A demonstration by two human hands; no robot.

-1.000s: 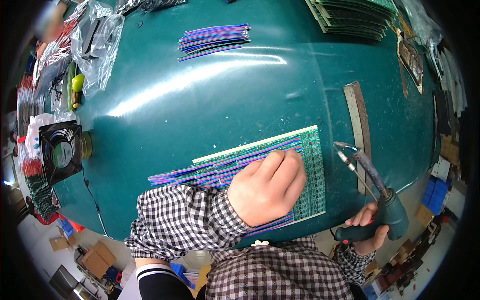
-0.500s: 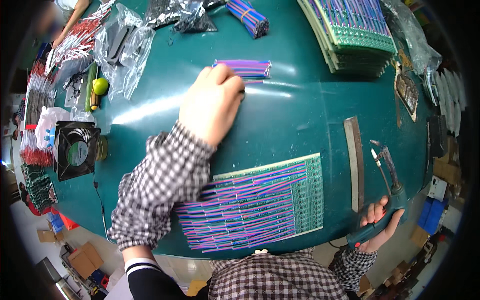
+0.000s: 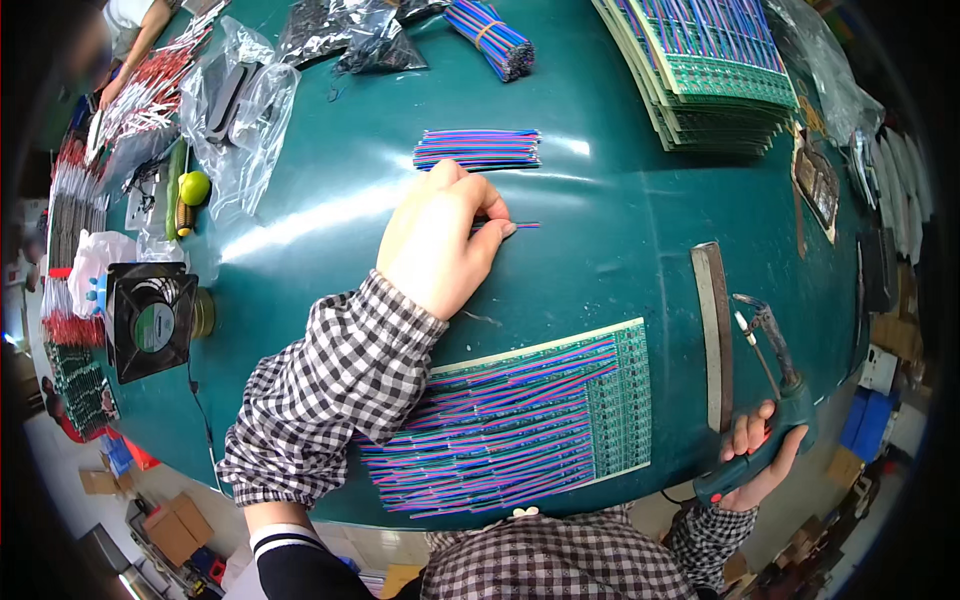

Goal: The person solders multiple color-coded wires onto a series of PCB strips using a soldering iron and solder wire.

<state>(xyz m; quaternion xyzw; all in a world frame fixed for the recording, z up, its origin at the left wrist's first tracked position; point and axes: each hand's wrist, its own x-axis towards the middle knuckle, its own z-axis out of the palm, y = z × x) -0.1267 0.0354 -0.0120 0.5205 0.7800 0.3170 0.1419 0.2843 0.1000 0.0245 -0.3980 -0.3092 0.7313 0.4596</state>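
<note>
My left hand point(image 3: 440, 235) is closed in a pinch on a thin wire point(image 3: 527, 225), whose blue and pink end pokes out past the fingertips; the rest is hidden by the hand. Just beyond it lies a loose pile of cut wires point(image 3: 478, 148) in blue, pink and black. Nearer to me is a green circuit board panel point(image 3: 622, 400), with rows of similar wires lying across most of it. At the right, my right hand point(image 3: 765, 455) grips a green-handled soldering gun point(image 3: 795, 405), its dark bent tip and white-ended feed tube aimed away from me.
A grey metal bar point(image 3: 712, 335) lies between panel and soldering gun. Stacked wired boards point(image 3: 725, 85) stand far right. A banded wire bundle point(image 3: 490, 38) and plastic bags point(image 3: 240, 120) lie at the back. A black fan point(image 3: 152, 322) stands left. Another person's arm point(image 3: 140, 45) shows far left.
My left hand has drawn back from the wire pile toward me and slightly right, with a wire now between its fingers. My right hand still holds the soldering gun in about the same place.
</note>
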